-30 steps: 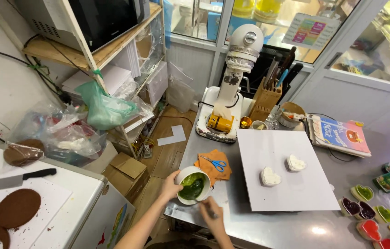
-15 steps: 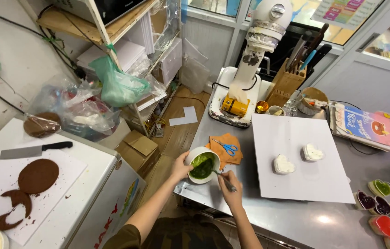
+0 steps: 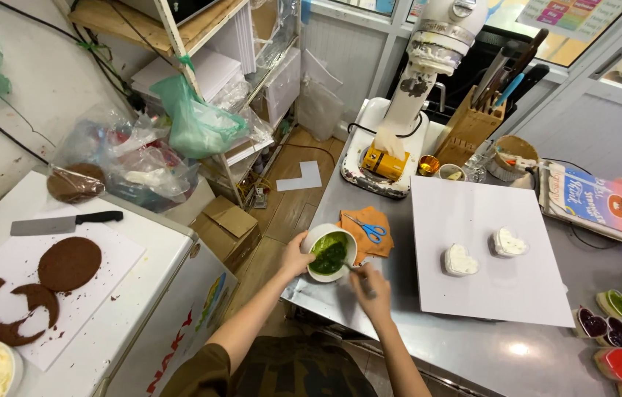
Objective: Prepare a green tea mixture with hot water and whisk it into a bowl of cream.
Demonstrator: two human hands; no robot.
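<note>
Head view, the only one I have: my left hand [image 3: 295, 257] is cupped around the near rim of a white bowl [image 3: 330, 252], steadying it at the front left corner of the steel table [image 3: 473, 345]. My right hand [image 3: 371, 288] is closed on a thin utensil [image 3: 359, 276] whose working end dips into the bowl; whether it is a spoon or a spatula I cannot tell. The green mix [image 3: 329, 254] inside looks evenly coloured and glossy, with no white streaks that I can make out, so I judge the mixing well along.

Just beside the bowl lies an orange cloth [image 3: 373, 224] with blue-handled scissors [image 3: 368, 229] on it. On the white board [image 3: 487, 250] sit two small white heart-shaped cakes [image 3: 460, 259], side by side but apart, and neither carries any green yet; that part, I judge, is not begun. At the right edge stand little heart-shaped moulds [image 3: 620, 331] filled with green, purple and red. Behind the board is the stand mixer [image 3: 414, 88], with a wooden knife block [image 3: 473, 125] next to it.

On the white counter [image 3: 142, 294] to my left, well apart from both hands, a round brown cake layer [image 3: 70, 263] rests on paper with cut scraps near it and a cleaver [image 3: 61, 223] above.
</note>
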